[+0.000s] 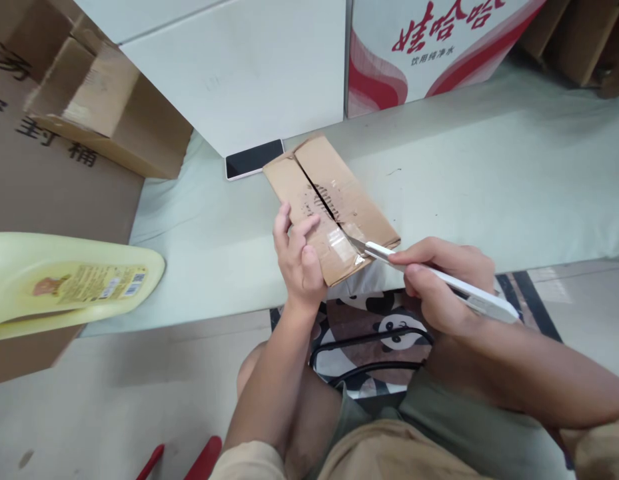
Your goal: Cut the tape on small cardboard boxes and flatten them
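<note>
A small brown cardboard box [334, 193] lies on the pale green mat [489, 180], its top flaps meeting in a seam with clear tape at the near end. My left hand [298, 257] grips the box's near left edge, fingers curled over the top. My right hand [442, 280] is closed around a white utility knife [459, 288], held like a pen. The knife's blade tip touches the taped seam near the box's front edge.
A black-screened phone [254, 159] lies just behind the box. A white carton [239, 67] and a red-and-white printed carton [429, 47] stand at the back. Brown cartons [104, 107] sit at left. A yellow plastic bottle [64, 283] lies at left. A panda-patterned stool [379, 327] is below.
</note>
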Tool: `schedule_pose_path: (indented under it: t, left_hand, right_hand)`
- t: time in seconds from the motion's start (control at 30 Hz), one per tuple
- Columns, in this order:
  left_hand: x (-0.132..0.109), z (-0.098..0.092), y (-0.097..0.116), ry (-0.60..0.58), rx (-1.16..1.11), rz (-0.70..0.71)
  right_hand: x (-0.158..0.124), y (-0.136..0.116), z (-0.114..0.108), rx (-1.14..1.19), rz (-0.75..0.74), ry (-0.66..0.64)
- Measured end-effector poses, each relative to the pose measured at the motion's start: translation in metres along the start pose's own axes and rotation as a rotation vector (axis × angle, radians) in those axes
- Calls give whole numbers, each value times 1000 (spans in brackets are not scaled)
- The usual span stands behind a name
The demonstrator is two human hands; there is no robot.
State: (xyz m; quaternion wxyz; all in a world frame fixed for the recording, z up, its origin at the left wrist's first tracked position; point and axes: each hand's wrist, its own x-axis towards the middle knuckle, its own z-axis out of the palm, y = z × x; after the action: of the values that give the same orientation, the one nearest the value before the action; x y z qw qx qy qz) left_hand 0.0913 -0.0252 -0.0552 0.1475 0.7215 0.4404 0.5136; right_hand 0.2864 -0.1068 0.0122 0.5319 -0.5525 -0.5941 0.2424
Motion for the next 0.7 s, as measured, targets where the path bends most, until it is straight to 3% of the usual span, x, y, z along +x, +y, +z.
schedule_pose_path:
  t: [0.33, 0.7]
  left_hand:
    - [0, 1, 0, 7, 11, -17]
    - [0, 2, 1, 1, -8, -41]
  right_hand:
    - [-1, -5, -9, 17, 97, -25]
    - [2, -9, -8, -56, -16, -81]
